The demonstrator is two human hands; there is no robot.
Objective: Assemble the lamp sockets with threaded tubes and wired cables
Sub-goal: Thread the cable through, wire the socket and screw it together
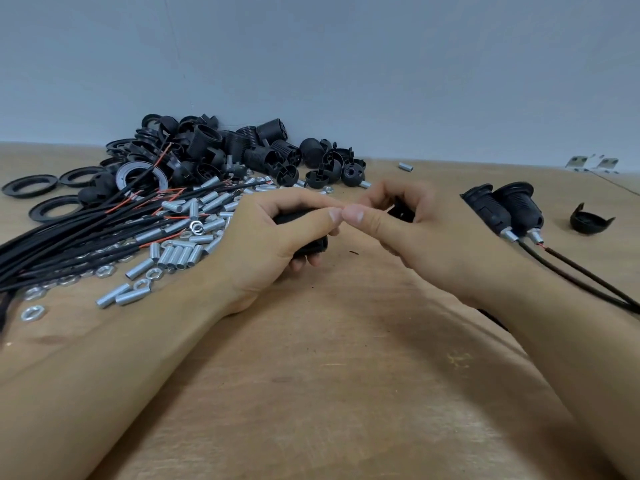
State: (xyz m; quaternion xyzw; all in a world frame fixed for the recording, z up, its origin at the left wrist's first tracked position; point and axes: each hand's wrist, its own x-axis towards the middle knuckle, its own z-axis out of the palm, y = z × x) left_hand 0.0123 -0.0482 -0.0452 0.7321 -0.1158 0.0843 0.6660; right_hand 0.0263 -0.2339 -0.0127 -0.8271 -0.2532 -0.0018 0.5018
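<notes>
My left hand [277, 237] grips a black lamp socket body [308, 244] just above the wooden table [329, 358]. My right hand [408, 230] holds another black part [401, 211], mostly hidden behind its fingers. The thumbs of both hands meet tip to tip in the middle. Left of my hands lie several silver threaded tubes [176, 254], loose nuts [33, 312] and a bundle of black and red wired cables [69, 244]. A heap of black socket parts [242, 150] sits at the back.
Two assembled sockets [502, 209] with tubes and cables lie at the right, their cables running past my right forearm. A lone black cap [590, 221] rests further right. Black rings [29, 186] lie at the far left. One stray tube [406, 167] sits near the wall.
</notes>
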